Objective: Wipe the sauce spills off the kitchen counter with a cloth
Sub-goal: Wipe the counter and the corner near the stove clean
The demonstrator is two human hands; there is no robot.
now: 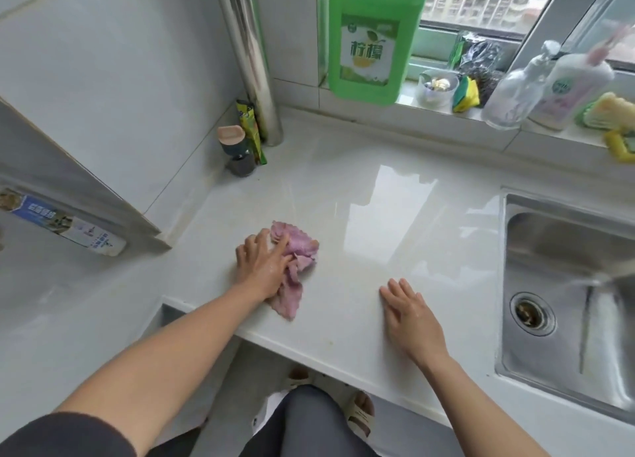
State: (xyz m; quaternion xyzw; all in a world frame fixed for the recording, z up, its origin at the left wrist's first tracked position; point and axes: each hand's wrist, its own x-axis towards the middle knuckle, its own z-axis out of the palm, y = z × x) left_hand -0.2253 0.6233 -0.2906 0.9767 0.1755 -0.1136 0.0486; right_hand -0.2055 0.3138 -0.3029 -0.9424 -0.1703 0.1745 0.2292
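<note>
A crumpled pink cloth (298,250) lies on the white kitchen counter (378,216), near its front left part. My left hand (263,265) presses down on the cloth with fingers spread over it. My right hand (410,314) rests flat on the counter to the right, palm down, fingers apart, holding nothing. The counter shines wet in the middle. A faint yellowish smear shows near the front edge, beside my right hand; I see no other sauce.
A steel sink (570,295) sits at the right. A large green detergent jug (371,37), pump bottles (549,88) and sponges (465,90) stand on the window sill. A small dark jar (238,154) and a packet (252,130) stand in the back left corner by a metal pipe (251,57).
</note>
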